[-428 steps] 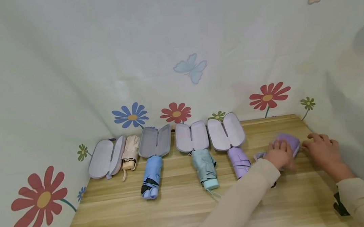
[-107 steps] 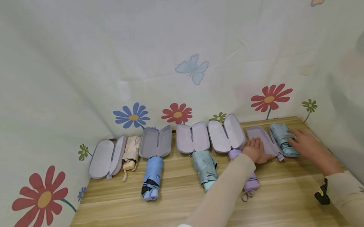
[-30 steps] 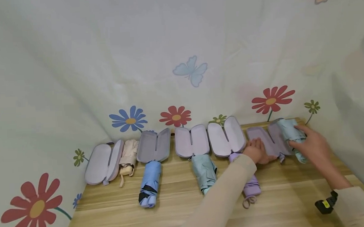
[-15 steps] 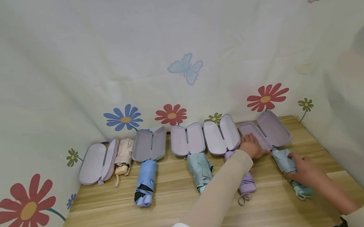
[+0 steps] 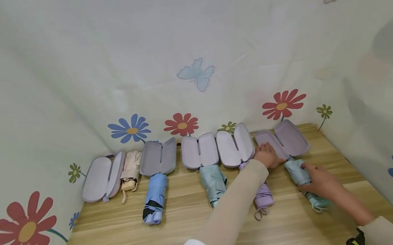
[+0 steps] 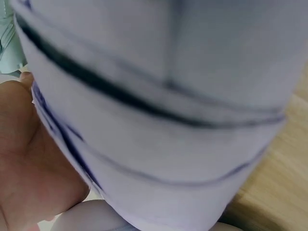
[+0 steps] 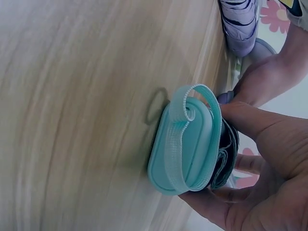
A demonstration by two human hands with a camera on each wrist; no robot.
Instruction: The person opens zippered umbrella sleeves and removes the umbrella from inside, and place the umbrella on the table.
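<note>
My right hand (image 5: 321, 182) grips a folded mint-green umbrella (image 5: 297, 172) low over the wooden table, in front of an open mauve case (image 5: 292, 139). In the right wrist view, thumb and fingers lie along both sides of the umbrella; its pale green handle end (image 7: 185, 149) and looped strap face the camera. The left hand (image 5: 267, 156) lies with extended fingers at the front of the mauve case's left half. Under that forearm is a folded purple umbrella (image 5: 263, 197), partly hidden; a blurred lilac shape (image 6: 159, 144) fills much of the left wrist view.
Further left stand more open cases: a white-lined one (image 5: 234, 146), a pinkish one (image 5: 199, 151), a grey one (image 5: 157, 157) and a white one (image 5: 100, 178). A green umbrella (image 5: 213, 182), a blue umbrella (image 5: 156, 197) and a beige umbrella (image 5: 131, 167) lie by them.
The case, shut earlier, was opened with the mint-green umbrella inside. My right hand has lifted the umbrella out and brought it forward; the left hand has stayed at the case.
</note>
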